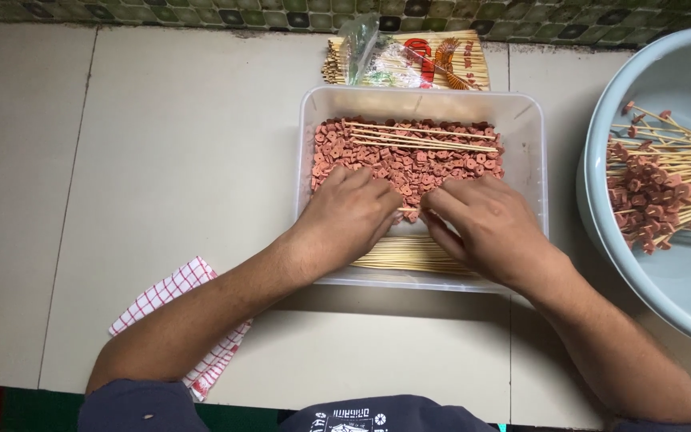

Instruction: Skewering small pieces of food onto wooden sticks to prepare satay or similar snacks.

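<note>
Both hands down in the clear rectangular plastic tub (528, 128): left hand (351, 214) and right hand (485, 228) pinching one thin bamboo skewer (407, 210) over small reddish-pink sausage slices (409, 164). Light, stiff, splintery; best gripped mid-shaft.

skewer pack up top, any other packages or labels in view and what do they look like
Skewer pack: flat clear bag of bamboo sticks behind the plastic tub, at the tiled wall; red and orange print, left end torn open.
Shirt print: white graphic on dark cloth, bottom edge.
No signs or screens.
</note>
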